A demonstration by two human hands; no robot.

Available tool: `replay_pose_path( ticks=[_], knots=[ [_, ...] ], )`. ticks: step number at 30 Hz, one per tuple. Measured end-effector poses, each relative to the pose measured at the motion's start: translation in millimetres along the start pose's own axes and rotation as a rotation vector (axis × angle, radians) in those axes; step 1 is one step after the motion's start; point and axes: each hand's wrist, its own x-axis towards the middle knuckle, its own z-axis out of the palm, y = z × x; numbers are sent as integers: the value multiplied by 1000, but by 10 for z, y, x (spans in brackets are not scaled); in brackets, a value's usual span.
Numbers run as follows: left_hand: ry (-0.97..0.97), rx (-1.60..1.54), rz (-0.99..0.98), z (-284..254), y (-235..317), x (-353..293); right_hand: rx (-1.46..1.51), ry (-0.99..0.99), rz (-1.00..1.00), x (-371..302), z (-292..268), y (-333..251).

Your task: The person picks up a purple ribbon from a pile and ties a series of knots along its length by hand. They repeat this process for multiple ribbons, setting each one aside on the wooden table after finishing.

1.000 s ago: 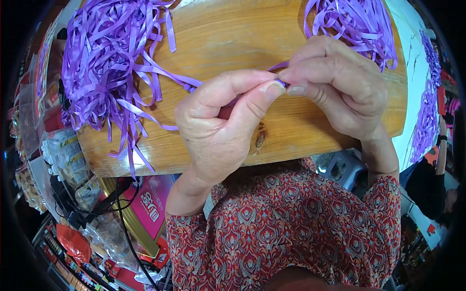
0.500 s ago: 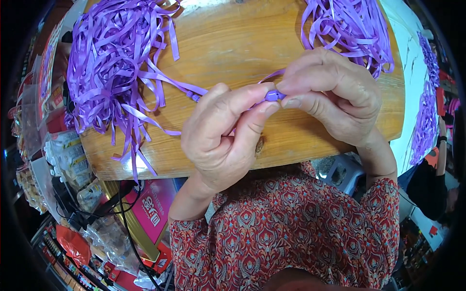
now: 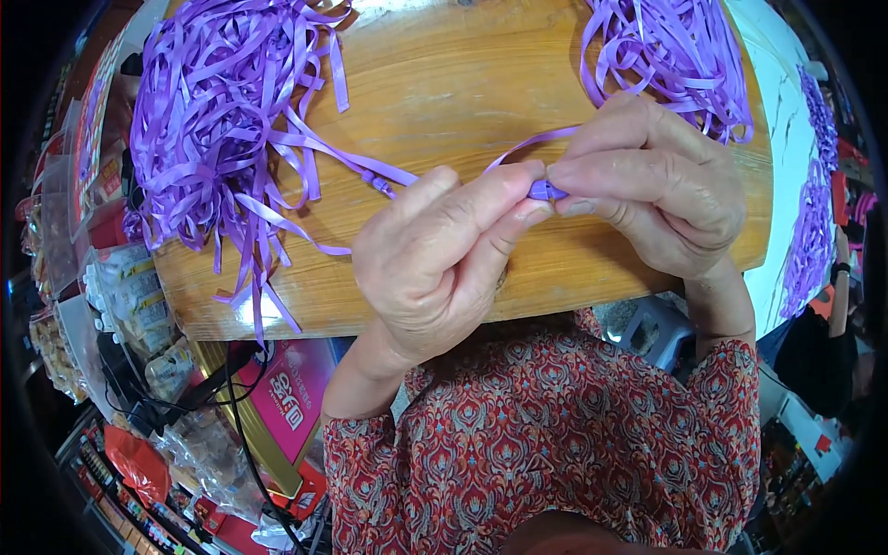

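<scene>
Above the wooden table (image 3: 453,74) I pinch a small purple plastic buckle (image 3: 544,191) between both hands. My left hand (image 3: 425,264) grips its left end with thumb and forefinger, the other fingers curled in. Thumb and forefinger of my right hand (image 3: 661,190) close on its right end, and the fingertips cover much of it. A purple ribbon (image 3: 532,141) arches behind the fingers. To the left of my left hand, another strand carries a small purple fitting (image 3: 376,182). That strand reaches toward a large heap of purple ribbon lanyards (image 3: 213,120).
A second purple ribbon heap (image 3: 680,65) lies at the far right of the table. Left of the table are bagged packets (image 3: 134,296), a black cable (image 3: 236,407) and a pink panel (image 3: 282,398). A grey stool (image 3: 659,333) stands below the near edge. Another person's arm (image 3: 840,287) shows far right.
Both hands have shifted slightly to the right with the buckle between them. More of the ribbon arch behind the fingers and of the fitting at left now shows.
</scene>
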Motion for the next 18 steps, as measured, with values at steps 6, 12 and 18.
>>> replay_pose_path(
  ticks=[6, 12, 18],
  knots=[
    [-68, 75, 167, -60, -69, -3, 14, 13, -28, -3, 2, -16],
    [-93, 146, 382, -67, -78, 67, 150, 6, 82, -31, -11, -30],
    [-163, 351, 623, -128, -107, 120, 232, -30, 260, -25, 2, -64]
  ],
)
